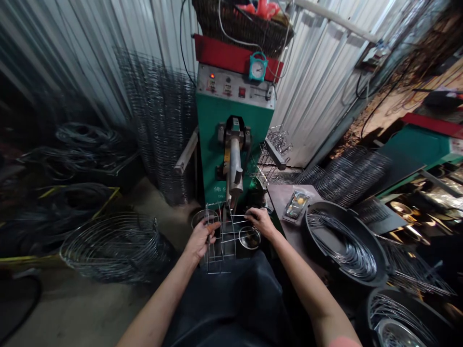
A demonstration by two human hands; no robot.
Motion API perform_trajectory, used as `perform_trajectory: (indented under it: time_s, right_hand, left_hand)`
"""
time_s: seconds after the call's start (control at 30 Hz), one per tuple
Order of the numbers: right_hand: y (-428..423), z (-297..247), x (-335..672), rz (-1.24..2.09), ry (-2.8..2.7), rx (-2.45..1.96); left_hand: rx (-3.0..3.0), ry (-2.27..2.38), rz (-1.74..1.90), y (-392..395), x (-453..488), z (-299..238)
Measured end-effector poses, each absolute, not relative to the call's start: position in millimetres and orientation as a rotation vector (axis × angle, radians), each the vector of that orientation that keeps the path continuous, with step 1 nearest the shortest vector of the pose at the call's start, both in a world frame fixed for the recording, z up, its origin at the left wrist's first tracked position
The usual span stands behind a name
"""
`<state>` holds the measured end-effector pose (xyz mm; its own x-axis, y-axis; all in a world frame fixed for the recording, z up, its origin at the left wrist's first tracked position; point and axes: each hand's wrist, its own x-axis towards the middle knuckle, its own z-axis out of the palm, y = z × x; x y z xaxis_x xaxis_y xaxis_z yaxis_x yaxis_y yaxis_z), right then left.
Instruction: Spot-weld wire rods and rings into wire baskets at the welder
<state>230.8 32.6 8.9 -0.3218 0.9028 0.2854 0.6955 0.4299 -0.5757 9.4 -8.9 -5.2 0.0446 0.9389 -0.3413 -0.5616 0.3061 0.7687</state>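
Note:
A wire rack [220, 246] of thin steel rods sits in front of me, under the metal arm [234, 166] of a green welding machine [231, 125]. My left hand [201, 237] grips the rack's left side, fingers curled round the wires. My right hand [261, 222] holds the rack's upper right wires, fingers closed on them. Beside the right hand lies a small round metal bowl [249, 237].
A black tub [343, 246] of curved wire pieces stands at my right, another tub [401, 318] nearer. A phone [296, 203] lies on the side table. Round wire baskets [112, 246] are stacked on the floor at left; wire grids [159, 125] lean on the corrugated wall.

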Motion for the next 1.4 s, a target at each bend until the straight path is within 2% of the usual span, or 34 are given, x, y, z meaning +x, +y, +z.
perform_trajectory:
  time_s: [0.47, 1.0, 1.27, 1.4]
  right_hand:
    - [59, 14, 239, 0.347, -2.442, -1.198]
    - [65, 16, 236, 0.296, -2.450, -1.215]
    - [39, 6, 245, 0.133, -2.277, -1.293]
    - [31, 0, 257, 0.197, -2.197, -1.379]
  left_hand:
    - [0.491, 0.941, 1.195, 6, 8, -4]
    - [0.436, 0.954, 1.145, 18, 6, -1]
    - [0.441, 0.959, 1.209, 17, 9, -3]
    - [0.443, 0.945, 1.264, 13, 11, -4]
